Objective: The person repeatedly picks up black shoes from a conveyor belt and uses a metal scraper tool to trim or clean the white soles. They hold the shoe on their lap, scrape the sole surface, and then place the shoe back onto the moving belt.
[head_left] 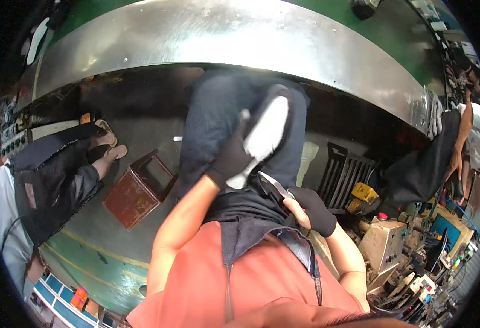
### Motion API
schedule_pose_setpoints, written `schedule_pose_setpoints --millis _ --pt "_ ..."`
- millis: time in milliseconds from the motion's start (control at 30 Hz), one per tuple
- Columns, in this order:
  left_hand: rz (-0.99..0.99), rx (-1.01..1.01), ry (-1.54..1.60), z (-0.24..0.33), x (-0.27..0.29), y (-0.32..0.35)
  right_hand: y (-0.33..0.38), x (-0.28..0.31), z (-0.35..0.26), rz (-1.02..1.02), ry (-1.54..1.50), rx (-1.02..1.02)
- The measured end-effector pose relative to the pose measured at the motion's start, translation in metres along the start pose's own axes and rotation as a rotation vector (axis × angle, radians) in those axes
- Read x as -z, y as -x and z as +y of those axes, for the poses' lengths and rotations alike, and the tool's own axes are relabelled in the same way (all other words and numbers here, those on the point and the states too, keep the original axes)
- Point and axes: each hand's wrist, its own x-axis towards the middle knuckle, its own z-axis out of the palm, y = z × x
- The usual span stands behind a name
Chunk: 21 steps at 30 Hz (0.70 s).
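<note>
Left hand (230, 157): dark glove, closed on a shoe (270, 128). We see the glove at the shoe's left side, with one pale fingertip along the edge; the other fingertips are hidden or blurred, so we cannot tell how they wrap. The grip looks partly curled rather than a tight fist.

Shoe: over the lap, in front of the trousers (210, 120), white sole facing us, dark rim around it. It lies aslant, broad end up and to the right, narrow end down and to the left near the wrist. Its outline is smeared; we cannot tell whether it touches the thigh.

Right hand (313, 212): dark glove with the thumb bare, fingers folded round the near end of a blade (274, 184). We note the thumb laid along it. The blade is pale and pointed, tip toward the upper left, near the shoe's lower end; we see a gap between the two. The handle is covered by the hand.

Surroundings: metal bench (196, 38) beyond the knees; brown box (133, 197) on the floor to the left; black crate (344, 169) and yellow case (363, 194) to the right.
</note>
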Motion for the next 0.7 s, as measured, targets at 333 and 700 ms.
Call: schedule_pose_setpoints --millis 333,700 --pt "-0.111 0.044 0.197 0.007 -0.026 0.054 -0.038 0.058 -0.004 -0.243 0.266 -0.100" --pt "-0.028 0.103 0.017 -0.019 -0.030 0.033 -0.094 0.039 0.059 -0.030 0.838 0.399"
